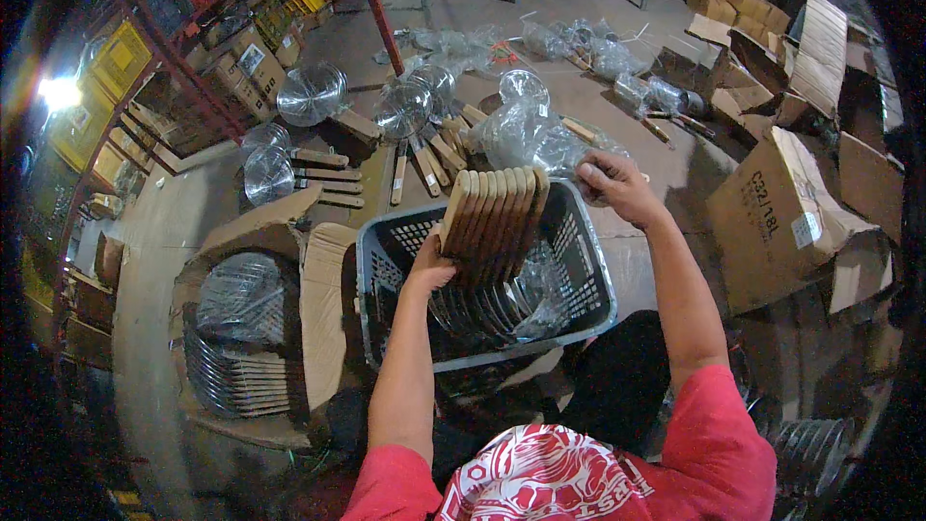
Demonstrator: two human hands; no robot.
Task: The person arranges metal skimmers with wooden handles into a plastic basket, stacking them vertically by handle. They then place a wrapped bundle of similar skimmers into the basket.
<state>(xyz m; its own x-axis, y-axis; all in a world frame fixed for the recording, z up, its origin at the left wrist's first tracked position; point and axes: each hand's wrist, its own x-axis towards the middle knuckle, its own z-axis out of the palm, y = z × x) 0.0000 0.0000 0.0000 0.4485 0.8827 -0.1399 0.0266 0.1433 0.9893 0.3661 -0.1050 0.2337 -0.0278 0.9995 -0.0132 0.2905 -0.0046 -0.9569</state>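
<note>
In front of me a grey plastic basket point(579, 314) holds a row of round metal pieces with flat wooden handles, which look like strainers point(473, 314). Their handles point(497, 222) stand up side by side in a tight bundle. My left hand point(434, 262) is closed against the left side of this bundle, its fingers partly hidden behind the wood. Above the basket's far right corner, my right hand point(617, 190) has its fingers curled together. Whatever it may pinch is too small to make out. Crumpled clear plastic point(545, 294) lies inside the basket, beside the metal pieces.
To the left, an open cardboard box point(323, 299) holds more stacked strainers. Several wooden-handled pieces point(424, 159) and plastic-wrapped bundles point(516, 135) lie on the floor ahead. Cardboard boxes point(772, 222) crowd the right. A red-framed rack point(174, 63) stands at left.
</note>
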